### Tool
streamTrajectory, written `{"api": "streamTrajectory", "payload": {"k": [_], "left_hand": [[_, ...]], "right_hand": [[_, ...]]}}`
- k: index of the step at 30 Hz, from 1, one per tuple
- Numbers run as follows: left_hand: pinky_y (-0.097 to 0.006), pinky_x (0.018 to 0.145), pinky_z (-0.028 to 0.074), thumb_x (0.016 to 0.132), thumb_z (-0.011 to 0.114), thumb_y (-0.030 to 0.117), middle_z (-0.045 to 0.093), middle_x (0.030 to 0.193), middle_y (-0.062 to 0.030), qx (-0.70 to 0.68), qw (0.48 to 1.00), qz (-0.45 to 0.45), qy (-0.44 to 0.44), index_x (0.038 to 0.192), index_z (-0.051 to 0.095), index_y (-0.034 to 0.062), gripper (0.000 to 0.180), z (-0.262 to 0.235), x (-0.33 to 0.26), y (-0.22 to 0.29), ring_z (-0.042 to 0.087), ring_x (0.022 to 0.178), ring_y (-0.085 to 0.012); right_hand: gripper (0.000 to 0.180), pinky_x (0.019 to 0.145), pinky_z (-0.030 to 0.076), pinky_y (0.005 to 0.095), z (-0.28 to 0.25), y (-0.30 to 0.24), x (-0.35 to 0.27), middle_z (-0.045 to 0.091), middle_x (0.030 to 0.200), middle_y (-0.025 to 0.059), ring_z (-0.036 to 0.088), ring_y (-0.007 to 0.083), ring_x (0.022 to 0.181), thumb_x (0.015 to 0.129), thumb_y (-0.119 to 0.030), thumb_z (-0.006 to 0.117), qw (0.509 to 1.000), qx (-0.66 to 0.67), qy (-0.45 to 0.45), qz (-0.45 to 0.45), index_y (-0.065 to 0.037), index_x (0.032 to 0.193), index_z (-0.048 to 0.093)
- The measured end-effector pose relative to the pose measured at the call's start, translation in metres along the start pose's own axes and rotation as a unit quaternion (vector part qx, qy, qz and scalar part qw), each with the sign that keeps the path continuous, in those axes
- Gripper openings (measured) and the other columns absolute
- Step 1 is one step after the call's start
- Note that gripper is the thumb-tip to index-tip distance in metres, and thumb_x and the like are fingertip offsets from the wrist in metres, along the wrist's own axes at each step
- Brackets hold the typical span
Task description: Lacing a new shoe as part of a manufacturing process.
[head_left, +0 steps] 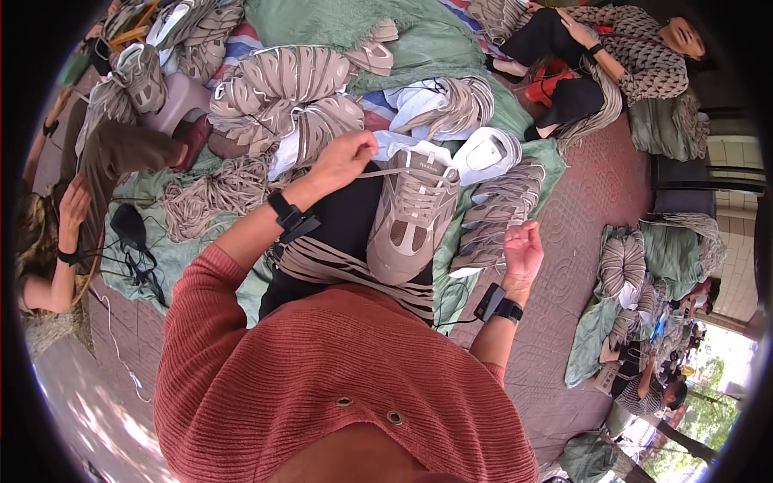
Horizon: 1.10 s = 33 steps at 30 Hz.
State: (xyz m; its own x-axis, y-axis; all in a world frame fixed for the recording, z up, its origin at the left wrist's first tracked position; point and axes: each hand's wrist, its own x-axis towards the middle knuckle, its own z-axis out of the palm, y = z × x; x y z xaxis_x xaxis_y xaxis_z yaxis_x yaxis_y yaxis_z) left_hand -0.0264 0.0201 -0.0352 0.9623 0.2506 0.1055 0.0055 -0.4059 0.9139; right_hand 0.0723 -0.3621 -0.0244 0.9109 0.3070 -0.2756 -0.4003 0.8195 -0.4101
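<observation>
While a beige sneaker (412, 216) rests on the lap, left hand (345, 159) pinches its lace (386, 171); right hand (523, 251), loosely curled, holds nothing visible, apart.

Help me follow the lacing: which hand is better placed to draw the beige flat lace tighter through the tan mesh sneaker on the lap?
Probably the left hand: it pinches the beige flat lace beside the tan mesh sneaker. The right hand hangs apart from it, fingers curled.
</observation>
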Motion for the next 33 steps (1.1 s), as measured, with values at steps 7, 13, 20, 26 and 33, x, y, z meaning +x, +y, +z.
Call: {"api": "streamTrajectory", "payload": {"k": [7,13,20,26,33], "left_hand": [[-0.038,0.057,0.043,0.078,0.054,0.009,0.057,0.072,-0.0129,0.129,0.987,0.083,-0.048,0.082,0.052,0.0062,0.005,0.019,-0.004,0.027,0.057,0.066,-0.0338],[-0.043,0.056,0.042,0.077,0.053,0.01,0.056,0.069,-0.0133,0.196,0.974,0.096,-0.061,0.079,0.051,0.0062,0.005,0.033,0.006,0.03,0.056,0.066,-0.0357],[-0.044,0.056,0.043,0.075,0.054,0.014,0.058,0.066,-0.0139,0.193,0.977,0.062,-0.073,0.075,0.054,0.0073,0.007,0.024,0.012,0.023,0.057,0.065,-0.0364],[-0.044,0.058,0.046,0.072,0.057,0.021,0.061,0.069,-0.013,0.233,0.965,0.046,-0.115,0.074,0.061,0.0111,0.011,0.041,0.02,0.023,0.06,0.068,-0.0341],[-0.038,0.058,0.045,0.072,0.065,0.023,0.062,0.068,-0.0105,0.129,0.978,0.056,-0.152,0.074,0.063,0.0084,0.015,0.034,0.029,0.011,0.061,0.065,-0.0268]], "right_hand": [[0.005,0.064,0.042,0.0283,0.07,0.07,0.02,0.062,0.079,0.0018,0.052,0.0152,0.065,0.082,-0.01,0.062,0.772,-0.606,-0.066,-0.181,-0.006,0.084,0.066],[0.011,0.065,0.042,0.0298,0.11,0.124,0.061,0.058,0.077,0.0063,0.053,0.0221,0.07,0.072,-0.001,0.066,0.456,-0.771,-0.351,-0.273,-0.006,0.082,0.066],[0.015,0.059,0.038,0.0238,0.102,0.137,0.07,0.05,0.075,0.0015,0.046,0.0127,0.066,0.072,0.004,0.065,0.595,-0.694,-0.378,-0.142,-0.005,0.084,0.065],[0.022,0.059,0.037,0.0228,0.087,0.137,0.067,0.05,0.077,0.0002,0.044,0.0104,0.065,0.069,0.007,0.066,0.624,-0.701,-0.336,-0.079,-0.007,0.087,0.067],[0.018,0.056,0.036,0.0213,0.088,0.141,0.068,0.048,0.074,-0.0007,0.043,0.0079,0.062,0.069,0.005,0.067,0.624,-0.711,-0.319,-0.061,-0.004,0.085,0.066]]}}
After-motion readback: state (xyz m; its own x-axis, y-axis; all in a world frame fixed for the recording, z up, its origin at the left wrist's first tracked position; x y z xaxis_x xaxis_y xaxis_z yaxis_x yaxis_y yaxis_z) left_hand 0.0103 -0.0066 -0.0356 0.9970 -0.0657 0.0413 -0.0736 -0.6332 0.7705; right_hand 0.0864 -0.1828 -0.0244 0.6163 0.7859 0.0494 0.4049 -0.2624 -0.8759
